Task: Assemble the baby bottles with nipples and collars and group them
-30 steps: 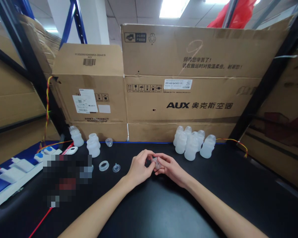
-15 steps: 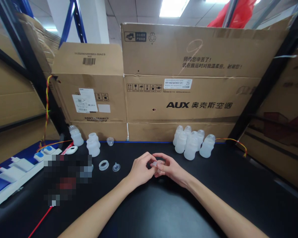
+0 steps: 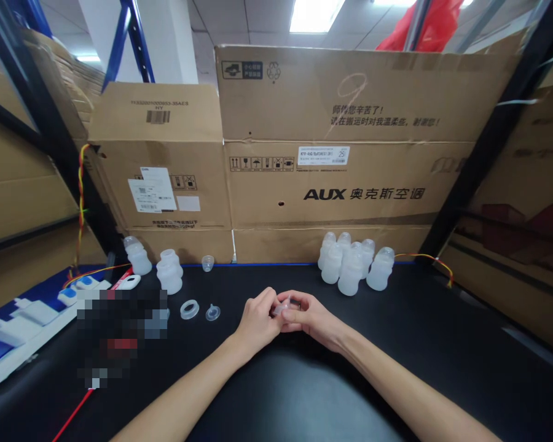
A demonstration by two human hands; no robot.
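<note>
My left hand (image 3: 259, 319) and my right hand (image 3: 309, 318) meet above the black table. Between their fingertips sits a small translucent baby-bottle nipple (image 3: 283, 306), its narrow tip pointing up. Fingers of both hands are closed around it and cover most of its base, so I cannot tell whether a ring is on it. Left of my hands lie another clear nipple (image 3: 212, 312) and a translucent collar ring (image 3: 189, 309). A clear cap (image 3: 207, 263) stands farther back.
Several frosted baby bottles with clear caps (image 3: 351, 270) stand at the back right. Uncapped bottles (image 3: 169, 276) and a capped one (image 3: 138, 255) are at the back left. A white power strip (image 3: 23, 344) runs along the left edge. Cardboard (image 3: 350, 202) walls the back.
The nipple shows more clearly between my fingers now, tip upward. My hands have shifted slightly, with the right fingers lower around it. The whole view has moved a little.
</note>
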